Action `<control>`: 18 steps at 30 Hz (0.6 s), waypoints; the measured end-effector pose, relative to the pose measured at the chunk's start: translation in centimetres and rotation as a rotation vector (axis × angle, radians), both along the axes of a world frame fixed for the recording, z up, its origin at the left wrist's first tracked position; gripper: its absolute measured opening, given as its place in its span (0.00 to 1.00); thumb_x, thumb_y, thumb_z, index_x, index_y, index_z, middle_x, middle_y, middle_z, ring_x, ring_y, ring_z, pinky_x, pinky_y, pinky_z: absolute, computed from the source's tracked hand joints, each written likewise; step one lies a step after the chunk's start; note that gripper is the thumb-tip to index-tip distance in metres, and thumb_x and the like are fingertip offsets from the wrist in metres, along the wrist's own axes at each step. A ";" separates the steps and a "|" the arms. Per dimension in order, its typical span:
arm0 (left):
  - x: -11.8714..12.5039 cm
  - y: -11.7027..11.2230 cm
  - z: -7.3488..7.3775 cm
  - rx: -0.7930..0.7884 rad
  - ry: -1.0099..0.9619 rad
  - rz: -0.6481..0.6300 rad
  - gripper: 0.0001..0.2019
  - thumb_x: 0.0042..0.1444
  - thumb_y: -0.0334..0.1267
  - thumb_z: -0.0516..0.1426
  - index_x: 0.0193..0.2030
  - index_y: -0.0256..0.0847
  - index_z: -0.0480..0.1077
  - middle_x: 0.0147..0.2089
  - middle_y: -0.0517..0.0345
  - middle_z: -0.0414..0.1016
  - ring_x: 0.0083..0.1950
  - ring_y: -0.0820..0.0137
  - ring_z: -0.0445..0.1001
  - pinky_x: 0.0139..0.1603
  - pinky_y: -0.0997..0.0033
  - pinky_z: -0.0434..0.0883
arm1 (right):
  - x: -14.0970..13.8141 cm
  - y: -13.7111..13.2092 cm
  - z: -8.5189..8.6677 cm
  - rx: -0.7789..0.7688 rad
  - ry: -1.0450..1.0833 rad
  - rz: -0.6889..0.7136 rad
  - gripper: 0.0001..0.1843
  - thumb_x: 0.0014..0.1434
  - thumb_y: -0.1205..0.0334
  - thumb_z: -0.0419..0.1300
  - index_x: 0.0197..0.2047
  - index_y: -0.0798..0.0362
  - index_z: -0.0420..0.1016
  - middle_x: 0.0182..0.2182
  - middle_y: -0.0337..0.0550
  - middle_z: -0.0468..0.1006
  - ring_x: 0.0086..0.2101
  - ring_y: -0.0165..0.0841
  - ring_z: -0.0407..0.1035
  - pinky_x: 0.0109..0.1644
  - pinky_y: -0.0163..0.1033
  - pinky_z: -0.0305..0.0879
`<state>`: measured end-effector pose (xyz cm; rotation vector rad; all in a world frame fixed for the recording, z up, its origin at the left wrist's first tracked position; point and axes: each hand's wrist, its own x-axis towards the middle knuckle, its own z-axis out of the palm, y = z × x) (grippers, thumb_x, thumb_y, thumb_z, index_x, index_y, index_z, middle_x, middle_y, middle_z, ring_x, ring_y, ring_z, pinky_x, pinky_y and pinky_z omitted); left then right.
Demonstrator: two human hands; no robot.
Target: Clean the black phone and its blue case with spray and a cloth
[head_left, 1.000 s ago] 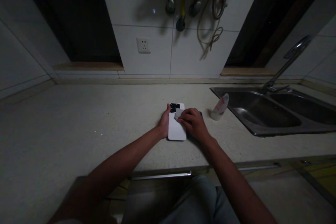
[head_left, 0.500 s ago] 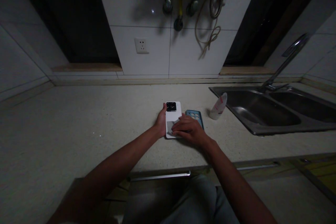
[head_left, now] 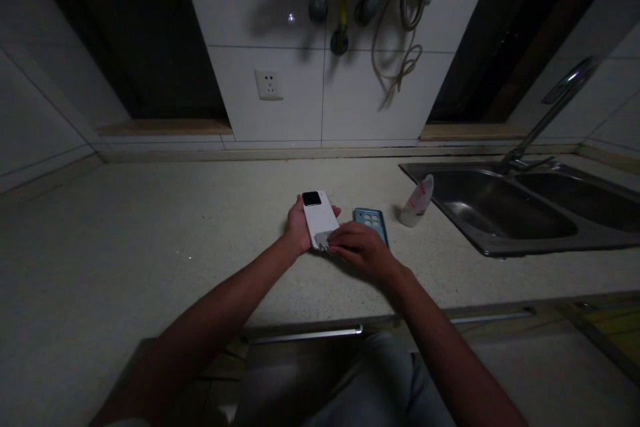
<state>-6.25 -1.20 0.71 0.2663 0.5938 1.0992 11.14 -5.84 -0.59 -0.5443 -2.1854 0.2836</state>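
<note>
While the white phone (head_left: 319, 214) is being gripped by the fingers of the left hand (head_left: 299, 227) between the tabletop's (head_left: 150, 233) front and back edges, a slip is perhaps being risked by any hard push on the grey cloth (head_left: 322, 238) being pinched by the right hand (head_left: 363, 245).

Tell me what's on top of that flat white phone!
On the phone: a black square camera block and, lower down, a thin grey cloth-like piece in the right hand. That piece and the fingers cover what's beneath.
</note>
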 end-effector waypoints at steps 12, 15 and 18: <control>0.3 -1.4 1.6 -0.012 0.064 0.062 0.21 0.66 0.52 0.47 0.40 0.37 0.71 0.35 0.45 0.78 0.36 0.61 0.80 0.38 0.63 0.76 | -0.3 -0.4 -0.4 0.072 -0.027 -0.078 0.09 0.65 0.57 0.61 0.41 0.53 0.78 0.39 0.50 0.81 0.42 0.38 0.75 0.45 0.44 0.73; 0.5 -1.4 1.7 -0.036 0.083 0.116 0.20 0.66 0.53 0.48 0.39 0.38 0.70 0.35 0.47 0.77 0.35 0.62 0.79 0.38 0.63 0.76 | -0.5 -0.6 -0.6 0.086 -0.072 -0.142 0.09 0.66 0.57 0.60 0.44 0.53 0.76 0.41 0.52 0.81 0.43 0.39 0.75 0.45 0.43 0.72; 0.6 -1.3 1.9 -0.049 0.089 0.143 0.19 0.66 0.52 0.49 0.39 0.38 0.70 0.35 0.48 0.76 0.36 0.63 0.78 0.39 0.62 0.76 | -0.7 -0.8 -0.6 0.071 -0.093 -0.231 0.10 0.64 0.58 0.60 0.47 0.53 0.75 0.43 0.52 0.81 0.43 0.40 0.75 0.46 0.44 0.72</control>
